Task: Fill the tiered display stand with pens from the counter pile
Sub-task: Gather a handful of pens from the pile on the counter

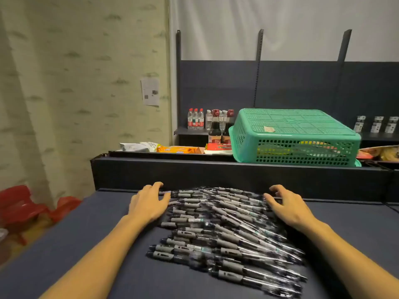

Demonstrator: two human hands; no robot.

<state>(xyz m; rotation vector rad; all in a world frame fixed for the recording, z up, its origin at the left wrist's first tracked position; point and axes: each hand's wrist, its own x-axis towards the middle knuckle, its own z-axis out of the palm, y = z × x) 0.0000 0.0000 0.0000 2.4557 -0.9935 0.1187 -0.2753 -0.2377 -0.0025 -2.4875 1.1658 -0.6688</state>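
Now, from the head view: lying spread across the dark blue counter (86,223), a wide pile of clear-barrelled pens with grey rubber grips (224,229), reaching up to the raised dark ledge (216,171) at the counter's far edge. Resting on the pile's upper left edge, the left hand (149,201), palm down, fingers (158,186) loosely bent and slightly apart, touching pens without clamping any. Pressing on the upper right edge, the right hand (287,206), fingers (275,188) curved and spread over the pens, also gripping nothing. Sitting upside down beyond the ledge, a green perforated plastic basket (293,137). Standing farther back on a dark shelf, clear water bottles with red caps (195,118). Hanging on the pale wall, a white paper sheet (150,91).
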